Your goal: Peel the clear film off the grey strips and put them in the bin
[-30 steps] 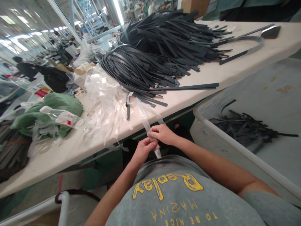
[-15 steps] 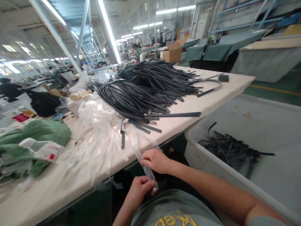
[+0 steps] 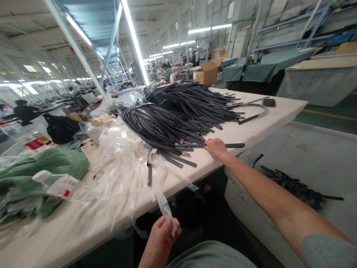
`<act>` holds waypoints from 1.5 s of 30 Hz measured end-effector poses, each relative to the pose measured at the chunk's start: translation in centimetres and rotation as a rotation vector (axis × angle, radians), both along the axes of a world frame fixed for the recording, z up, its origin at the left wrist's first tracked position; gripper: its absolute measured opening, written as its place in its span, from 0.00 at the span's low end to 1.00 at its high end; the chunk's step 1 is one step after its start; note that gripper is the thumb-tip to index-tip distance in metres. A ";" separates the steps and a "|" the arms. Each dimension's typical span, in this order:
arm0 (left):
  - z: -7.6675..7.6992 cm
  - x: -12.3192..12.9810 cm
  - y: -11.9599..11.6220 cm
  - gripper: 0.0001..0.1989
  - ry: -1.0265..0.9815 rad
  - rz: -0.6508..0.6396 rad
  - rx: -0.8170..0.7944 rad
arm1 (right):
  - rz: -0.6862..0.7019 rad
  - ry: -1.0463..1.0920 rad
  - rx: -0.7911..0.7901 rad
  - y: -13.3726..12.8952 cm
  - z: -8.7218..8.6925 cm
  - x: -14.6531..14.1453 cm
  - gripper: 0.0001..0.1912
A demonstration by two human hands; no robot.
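My left hand pinches plastic strip: limp, slippery probably, best near end; right hand over dark strap, grip unclear.

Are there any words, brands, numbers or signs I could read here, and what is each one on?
None reads clearly.
Orange mark on the inside wall of the pale bin: perhaps "80", too blurred to be sure.
Red-and-white label on the clear bottle: too blurred to read.
Red sign in the background: too small to read.
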State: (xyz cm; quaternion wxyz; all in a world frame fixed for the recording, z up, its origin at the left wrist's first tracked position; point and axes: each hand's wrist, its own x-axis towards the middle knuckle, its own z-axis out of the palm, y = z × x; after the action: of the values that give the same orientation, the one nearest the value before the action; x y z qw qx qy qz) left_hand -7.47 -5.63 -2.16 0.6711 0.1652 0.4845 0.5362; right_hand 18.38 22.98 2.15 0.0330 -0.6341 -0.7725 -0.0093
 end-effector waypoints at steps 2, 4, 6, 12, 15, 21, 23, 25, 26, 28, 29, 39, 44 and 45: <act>1.0 -0.2 0.0 0.20 -0.067 0.067 -0.039 | 0.024 -0.044 -0.017 0.3 0.1 0.2 0.15; 1.7 -0.5 0.0 0.19 -0.122 0.101 -0.052 | 0.042 -0.068 -0.027 0.6 0.8 0.3 0.14; 1.8 -0.9 0.1 0.17 -0.161 0.143 -0.057 | 0.043 -0.076 -0.019 0.8 2.2 0.6 0.14; 1.7 0.0 2.0 0.11 -0.170 0.258 -0.056 | 0.076 0.002 0.072 -4.3 7.3 0.3 0.17; 2.6 2.2 4.2 0.11 -0.199 0.122 0.016 | 0.160 0.054 0.080 -10.5 7.7 -0.5 0.17; 4.2 6.6 10.6 0.10 -0.246 -0.043 0.197 | 0.308 0.416 0.037 -21.6 2.6 0.5 0.20; 4.5 6.5 12.7 0.07 -0.262 0.021 0.216 | 0.227 0.535 -0.011 -24.0 0.1 2.5 0.21; 4.7 5.7 14.2 0.05 -0.288 0.118 0.217 | 0.082 0.612 -0.076 -26.0 -2.7 5.3 0.20; 4.9 5.2 14.6 0.04 -0.296 0.169 0.211 | 0.017 0.641 -0.117 -26.9 -4.2 6.7 0.20; 5.1 4.2 14.6 0.03 -0.302 0.241 0.195 | -0.074 0.693 -0.213 -28.8 -7.2 9.5 0.20; 5.1 3.9 14.2 0.04 -0.296 0.259 0.189 | -0.103 0.718 -0.282 -29.6 -8.5 10.5 0.20; 2.3 7.7 4.7 0.16 -0.180 0.131 0.146 | 0.196 0.889 -0.641 -28.3 -6.0 3.1 0.18; 3.3 7.5 3.2 0.13 -0.025 0.043 0.196 | 0.328 1.167 -0.702 -25.0 -1.0 -3.9 0.11; 3.6 6.9 3.2 0.13 -0.019 0.079 0.211 | 0.302 1.189 -0.678 -24.8 -0.6 -4.3 0.14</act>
State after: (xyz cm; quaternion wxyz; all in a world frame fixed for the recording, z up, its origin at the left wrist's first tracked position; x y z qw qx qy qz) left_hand -0.55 -2.39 1.43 0.6330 0.2108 0.4249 0.6118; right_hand 14.10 -1.85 1.51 0.2515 -0.3925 -0.6634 0.5853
